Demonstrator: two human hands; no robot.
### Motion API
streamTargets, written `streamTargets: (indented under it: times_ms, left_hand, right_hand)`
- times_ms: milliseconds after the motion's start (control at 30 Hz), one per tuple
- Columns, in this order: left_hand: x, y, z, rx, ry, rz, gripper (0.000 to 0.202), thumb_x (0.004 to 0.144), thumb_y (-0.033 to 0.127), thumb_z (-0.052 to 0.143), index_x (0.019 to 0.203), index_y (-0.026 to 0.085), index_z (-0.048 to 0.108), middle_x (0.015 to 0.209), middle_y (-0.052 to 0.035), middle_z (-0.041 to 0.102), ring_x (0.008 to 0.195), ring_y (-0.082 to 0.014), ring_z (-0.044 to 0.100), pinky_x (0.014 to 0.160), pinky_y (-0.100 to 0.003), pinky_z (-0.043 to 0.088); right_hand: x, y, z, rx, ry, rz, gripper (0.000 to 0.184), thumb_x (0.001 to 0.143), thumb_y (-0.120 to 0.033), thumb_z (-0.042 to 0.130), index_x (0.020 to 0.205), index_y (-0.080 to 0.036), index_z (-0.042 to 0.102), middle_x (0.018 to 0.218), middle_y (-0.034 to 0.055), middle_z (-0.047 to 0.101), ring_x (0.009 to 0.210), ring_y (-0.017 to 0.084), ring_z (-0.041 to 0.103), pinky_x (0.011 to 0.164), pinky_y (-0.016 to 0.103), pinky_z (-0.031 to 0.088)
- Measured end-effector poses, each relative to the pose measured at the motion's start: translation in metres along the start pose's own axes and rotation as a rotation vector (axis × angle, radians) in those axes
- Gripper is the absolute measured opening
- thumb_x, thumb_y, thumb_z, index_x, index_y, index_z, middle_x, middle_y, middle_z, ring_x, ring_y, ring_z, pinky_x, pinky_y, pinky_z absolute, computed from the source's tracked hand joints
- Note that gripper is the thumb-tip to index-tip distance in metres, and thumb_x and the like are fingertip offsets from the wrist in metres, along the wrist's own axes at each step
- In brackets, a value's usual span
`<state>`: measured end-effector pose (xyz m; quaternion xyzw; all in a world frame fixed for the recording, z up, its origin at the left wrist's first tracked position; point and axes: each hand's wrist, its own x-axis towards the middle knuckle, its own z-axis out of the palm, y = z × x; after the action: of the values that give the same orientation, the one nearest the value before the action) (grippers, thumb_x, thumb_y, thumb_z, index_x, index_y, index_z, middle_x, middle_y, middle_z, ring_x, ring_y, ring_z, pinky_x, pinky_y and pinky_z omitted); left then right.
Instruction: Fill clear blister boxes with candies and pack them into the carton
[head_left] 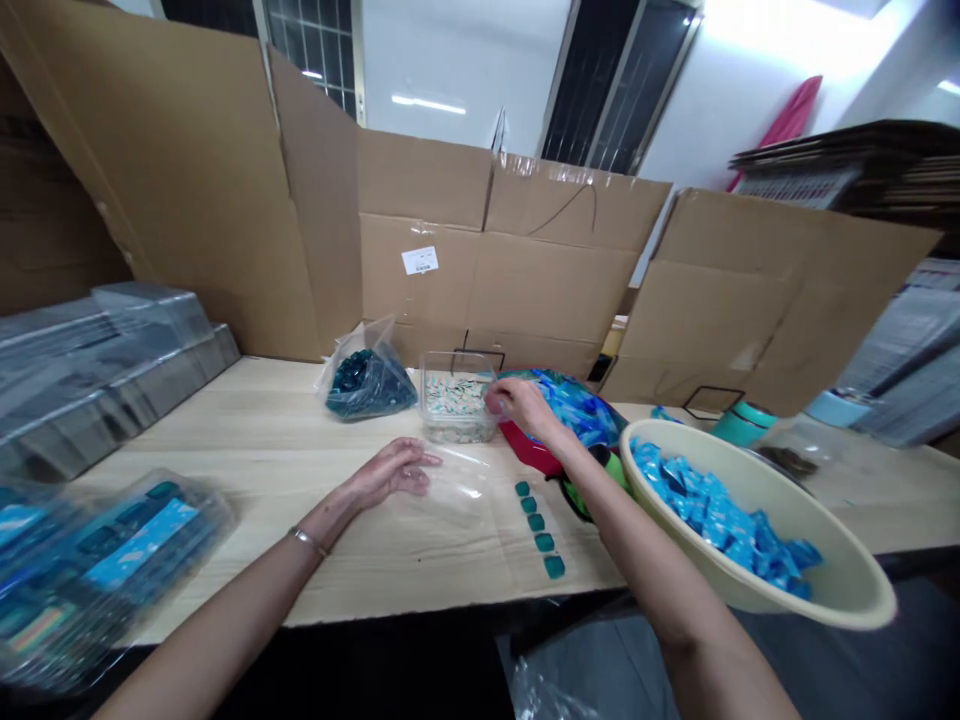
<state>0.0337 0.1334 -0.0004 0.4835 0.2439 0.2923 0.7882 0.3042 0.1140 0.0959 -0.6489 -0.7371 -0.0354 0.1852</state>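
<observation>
My left hand (394, 470) rests over the table beside a clear plastic tray (457, 490), its fingers loosely spread at the tray's left edge. Whether they touch the tray is hard to tell. My right hand (517, 402) is at the right rim of a clear box (459, 432) of small pale and teal pieces (456, 396). The fingers of that hand are pinched together, and anything between them is too small or blurred to name. In front of my right forearm, several teal flat pieces (535, 522) lie in a row on the table.
A cream basin (862, 590) of blue packets (739, 520) stands at the right. Behind my right hand is a heap of blue wrappers (577, 410). A bag of dark teal pieces (367, 385) sits at the back. Packed clear boxes (112, 560) are stacked left; cardboard (495, 270) walls the rear.
</observation>
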Motion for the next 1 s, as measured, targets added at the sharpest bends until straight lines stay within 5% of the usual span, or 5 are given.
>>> streamTargets:
  times_ms: [167, 333, 667, 1000]
  left_hand:
    - [-0.001, -0.008, -0.006, -0.046, -0.014, -0.023, 0.04, 0.077, 0.027, 0.067, 0.111, 0.019, 0.047, 0.11, -0.0137, 0.065, 0.068, -0.0157, 0.065, 0.064, -0.038, 0.055]
    - [0.007, -0.007, -0.004, -0.051, -0.009, -0.065, 0.042, 0.077, 0.029, 0.067, 0.111, 0.019, 0.044, 0.11, -0.0144, 0.064, 0.064, -0.0151, 0.064, 0.058, -0.035, 0.055]
    - [0.012, -0.007, -0.007, -0.092, 0.015, -0.048, 0.037, 0.082, 0.032, 0.06, 0.11, 0.019, 0.04, 0.112, -0.0151, 0.061, 0.065, -0.0172, 0.064, 0.058, -0.037, 0.055]
    - [0.015, -0.006, -0.009, -0.113, 0.002, -0.082, 0.035, 0.083, 0.03, 0.059, 0.11, 0.019, 0.038, 0.111, -0.0139, 0.061, 0.065, -0.0161, 0.064, 0.058, -0.037, 0.055]
  right_hand:
    - [0.083, 0.015, 0.043, -0.154, -0.232, 0.032, 0.035, 0.074, -0.004, 0.048, 0.1, -0.012, 0.07, 0.107, 0.0104, 0.069, 0.101, 0.019, 0.06, 0.082, 0.02, 0.041]
    - [0.126, 0.03, 0.077, -0.203, -0.334, 0.049, 0.031, 0.072, -0.003, 0.052, 0.093, -0.011, 0.073, 0.101, 0.0135, 0.07, 0.098, 0.021, 0.063, 0.078, 0.02, 0.044]
    - [0.175, 0.032, 0.107, -0.229, -0.425, 0.0, 0.026, 0.074, -0.014, 0.061, 0.098, -0.016, 0.072, 0.109, 0.0091, 0.069, 0.102, 0.02, 0.062, 0.082, 0.02, 0.045]
    - [0.172, 0.027, 0.115, -0.244, -0.434, 0.06, 0.023, 0.071, -0.02, 0.066, 0.093, -0.015, 0.071, 0.103, 0.0104, 0.069, 0.095, 0.021, 0.064, 0.077, 0.023, 0.047]
